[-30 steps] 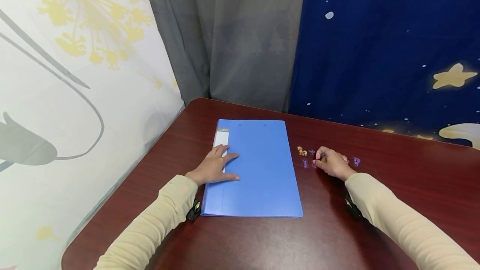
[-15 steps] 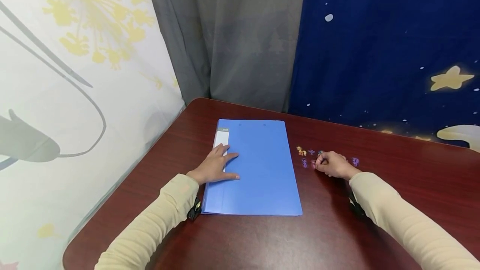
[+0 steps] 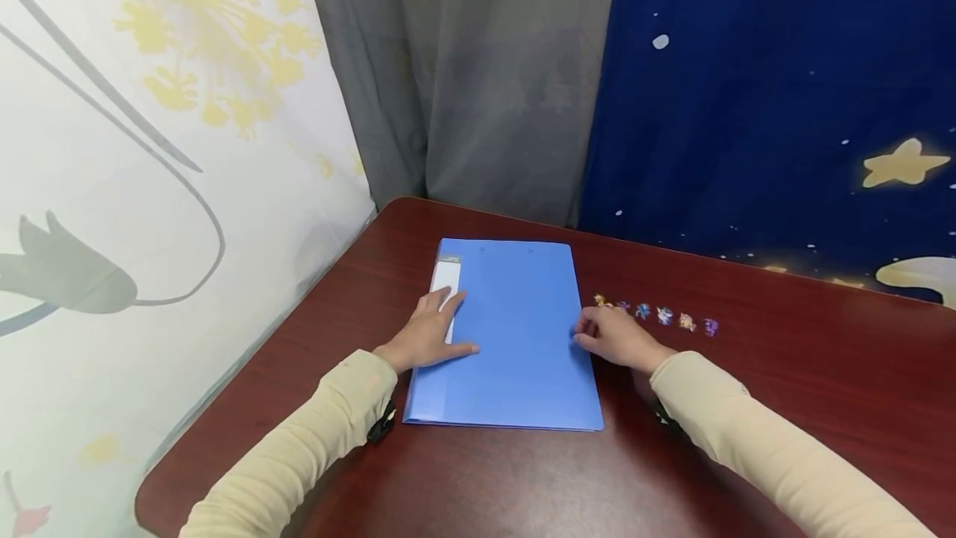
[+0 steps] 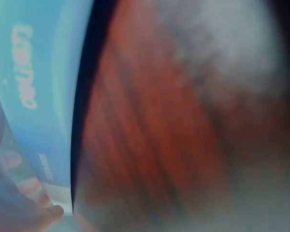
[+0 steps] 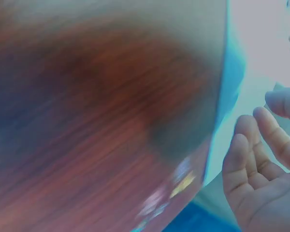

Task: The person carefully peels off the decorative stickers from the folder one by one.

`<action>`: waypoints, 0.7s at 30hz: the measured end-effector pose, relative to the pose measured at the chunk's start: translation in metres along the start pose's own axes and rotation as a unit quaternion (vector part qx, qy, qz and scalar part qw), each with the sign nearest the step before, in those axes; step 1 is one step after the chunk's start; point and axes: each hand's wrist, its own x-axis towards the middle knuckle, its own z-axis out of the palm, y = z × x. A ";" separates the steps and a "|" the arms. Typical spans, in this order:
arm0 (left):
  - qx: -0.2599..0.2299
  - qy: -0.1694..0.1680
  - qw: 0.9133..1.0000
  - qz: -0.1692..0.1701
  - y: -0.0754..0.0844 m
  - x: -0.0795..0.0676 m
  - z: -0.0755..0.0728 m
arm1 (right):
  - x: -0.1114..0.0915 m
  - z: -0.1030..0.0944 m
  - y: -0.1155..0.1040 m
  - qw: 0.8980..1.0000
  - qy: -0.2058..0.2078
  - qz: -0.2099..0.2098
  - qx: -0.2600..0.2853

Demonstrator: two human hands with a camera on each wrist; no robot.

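Note:
In the head view a blue folder (image 3: 515,339) lies closed on the dark red table. My left hand (image 3: 427,332) rests near its left edge, fingers spread beside a white label (image 3: 446,276). Over the folder's right edge is my right hand (image 3: 618,337), its fingers loosely bent. The right wrist view shows a gap between thumb and fingers (image 5: 275,140), with nothing held there. Just beyond this hand, small pony figures stand out in a row: a yellow one (image 3: 602,300), a blue one (image 3: 642,311), a white one (image 3: 664,315) and a purple one (image 3: 711,327) among them.
The brown-red table (image 3: 515,480) reaches back to a grey curtain (image 3: 508,90) and a dark blue curtain (image 3: 747,106) with stars. A white patterned cloth (image 3: 246,214) hangs along the table's left edge.
My right hand has moved left from the pony figures to the folder's right edge, uncovering figures in the back row and hiding the purple and pink ones nearer me. My left hand stays on the folder.

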 end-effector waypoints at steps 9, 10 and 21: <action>-0.070 0.046 0.993 -0.086 -0.007 -0.014 0.001 | 0.011 0.020 -0.035 0.997 -0.071 -0.032 -0.025; -0.078 0.046 0.991 -0.095 -0.007 -0.016 0.000 | 0.010 0.022 -0.038 0.995 -0.087 -0.028 -0.026; -0.145 -0.051 0.979 -0.134 0.002 -0.033 -0.024 | 0.004 0.030 -0.053 0.986 -0.155 -0.017 -0.061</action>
